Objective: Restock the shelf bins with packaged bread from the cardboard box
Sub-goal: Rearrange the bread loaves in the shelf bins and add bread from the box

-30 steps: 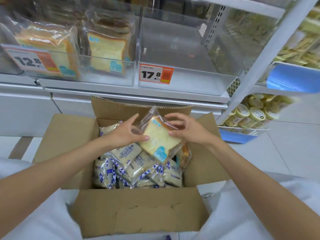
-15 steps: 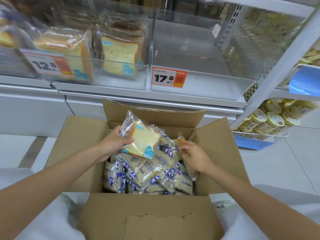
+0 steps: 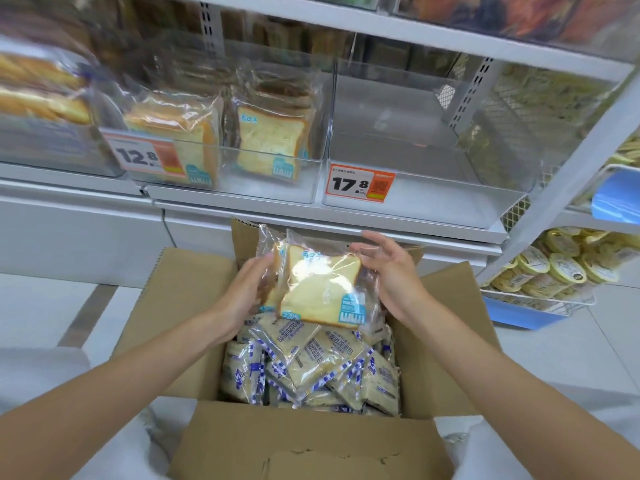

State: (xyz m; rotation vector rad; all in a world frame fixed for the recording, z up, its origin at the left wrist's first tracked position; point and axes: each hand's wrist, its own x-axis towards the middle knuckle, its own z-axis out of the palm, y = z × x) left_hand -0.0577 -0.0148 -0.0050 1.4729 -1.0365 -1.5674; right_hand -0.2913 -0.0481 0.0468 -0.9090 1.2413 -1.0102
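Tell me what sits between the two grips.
In the head view, packaged toast slices fill the gap: the left grip holds their left edge, the right grip touches the right edge, above the cardboard box.

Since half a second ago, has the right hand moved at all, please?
Yes: the right hand has risen out of the cardboard box, toward its rear flap.
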